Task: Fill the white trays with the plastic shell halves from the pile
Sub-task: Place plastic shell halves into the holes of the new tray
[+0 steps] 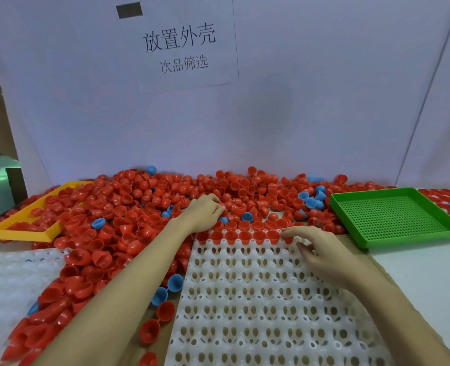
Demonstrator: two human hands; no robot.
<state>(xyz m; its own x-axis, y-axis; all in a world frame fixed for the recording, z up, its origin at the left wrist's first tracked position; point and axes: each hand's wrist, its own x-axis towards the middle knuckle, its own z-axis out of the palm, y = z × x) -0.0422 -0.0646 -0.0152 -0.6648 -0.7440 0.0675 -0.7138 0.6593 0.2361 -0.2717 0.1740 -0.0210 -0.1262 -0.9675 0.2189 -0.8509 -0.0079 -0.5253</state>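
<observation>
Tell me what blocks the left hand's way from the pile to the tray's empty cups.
Nothing visible does. The left hand is in the pile beside the white tray; only the far row holds red shells, and the cups nearer are open.

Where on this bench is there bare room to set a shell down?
Free: the white tray below its filled far row, the green tray, and the bare table right of the right hand. Crowded: the shell pile around the left hand and over the yellow tray.
</observation>
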